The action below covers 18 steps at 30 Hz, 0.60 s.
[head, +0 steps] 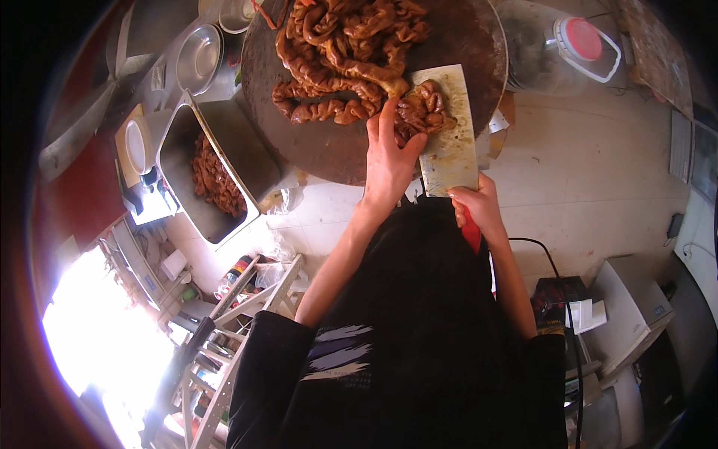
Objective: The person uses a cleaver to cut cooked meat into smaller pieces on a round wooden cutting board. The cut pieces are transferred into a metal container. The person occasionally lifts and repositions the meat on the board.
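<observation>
My right hand (477, 205) grips the red handle of a wide cleaver (449, 168). The blade lies flat over the near right part of a round chopping board (331, 160). Cut pieces of brown cooked intestine (429, 109) sit heaped on the blade and at its left edge. Against that heap rests my left hand (392, 151), thumb and fingers spread around its near side; the fingertips are partly hidden. Long, uncut brown intestines (348, 62) lie piled on the board just beyond my left hand.
Left of the board stands a deep metal pan (224, 120) with brown cut pieces (216, 179) inside. Metal bowls (199, 59) are beyond it. A clear plastic jug with a red lid (580, 39) stands right of the board. A stepladder (241, 331) is at lower left.
</observation>
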Each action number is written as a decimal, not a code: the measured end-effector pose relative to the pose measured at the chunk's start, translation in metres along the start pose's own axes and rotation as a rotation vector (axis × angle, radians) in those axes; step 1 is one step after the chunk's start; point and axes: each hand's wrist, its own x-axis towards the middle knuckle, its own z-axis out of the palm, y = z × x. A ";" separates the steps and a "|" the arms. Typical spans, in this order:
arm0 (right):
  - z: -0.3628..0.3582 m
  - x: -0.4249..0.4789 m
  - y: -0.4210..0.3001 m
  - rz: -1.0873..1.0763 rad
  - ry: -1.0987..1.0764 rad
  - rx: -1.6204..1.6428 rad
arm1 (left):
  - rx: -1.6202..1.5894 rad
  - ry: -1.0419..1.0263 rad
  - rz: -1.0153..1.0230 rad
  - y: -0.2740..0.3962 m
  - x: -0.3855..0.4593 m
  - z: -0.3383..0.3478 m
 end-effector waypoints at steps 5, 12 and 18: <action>-0.003 0.000 -0.002 0.002 -0.019 -0.010 | 0.086 -0.058 0.040 0.008 0.008 0.003; -0.004 -0.001 -0.004 0.002 -0.022 -0.063 | 0.173 -0.058 0.075 0.017 0.009 0.009; -0.005 -0.003 -0.009 0.003 -0.013 -0.086 | 0.126 -0.095 0.137 0.024 0.015 0.005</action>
